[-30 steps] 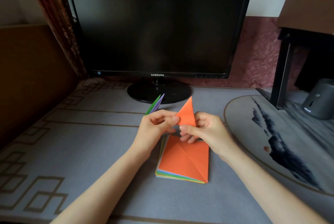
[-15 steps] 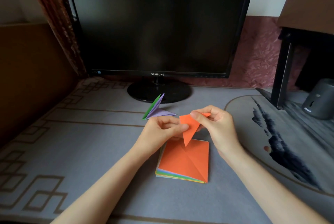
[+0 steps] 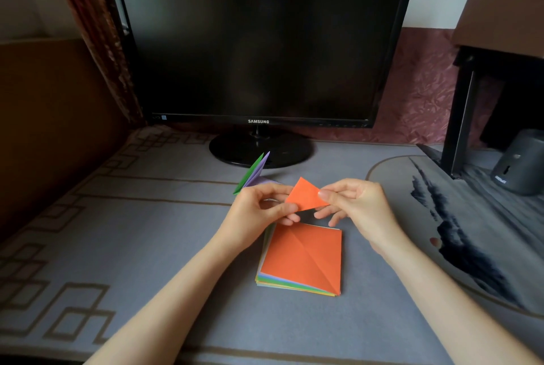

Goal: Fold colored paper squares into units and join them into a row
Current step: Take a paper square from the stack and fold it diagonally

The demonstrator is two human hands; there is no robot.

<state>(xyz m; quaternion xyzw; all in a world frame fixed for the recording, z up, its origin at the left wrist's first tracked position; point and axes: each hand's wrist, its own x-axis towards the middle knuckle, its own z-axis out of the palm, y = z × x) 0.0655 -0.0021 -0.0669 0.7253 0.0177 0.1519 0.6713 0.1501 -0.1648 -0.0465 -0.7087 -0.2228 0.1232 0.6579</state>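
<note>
Orange unit (image 3: 306,195) pinched between left hand (image 3: 255,213) and right hand (image 3: 360,205), before SAMSUNG monitor (image 3: 259,41).

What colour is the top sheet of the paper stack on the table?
Orange; the top square paper sheet has a diagonal crease. Head view shows it best.

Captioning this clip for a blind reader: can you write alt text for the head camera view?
The left hand and right hand pinch a folded orange paper unit above a stack of colored paper squares with a creased orange sheet on top. Green and purple folded units stick up behind the left hand; a dark Samsung monitor stands beyond.
</note>
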